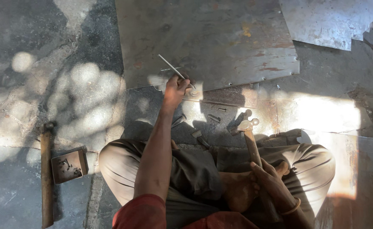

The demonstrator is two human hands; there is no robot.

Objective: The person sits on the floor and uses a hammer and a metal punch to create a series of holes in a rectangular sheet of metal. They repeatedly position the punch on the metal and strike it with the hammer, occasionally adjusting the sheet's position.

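I sit cross-legged on the ground. My left hand (176, 88) reaches forward and grips a thin metal rod (171, 67), its lower end set on the near edge of a large rusty metal sheet (220, 38). My right hand (270, 181) rests by my knee and holds the wooden handle of a ball-peen hammer (247, 127), whose steel head points away from me, raised above the ground.
A second long-handled hammer (46, 169) lies at the left beside a small square metal box (69, 165) of small bits. Small bolts and punches (214, 118) lie scattered before my knees. Another metal sheet (328, 19) lies at the upper right.
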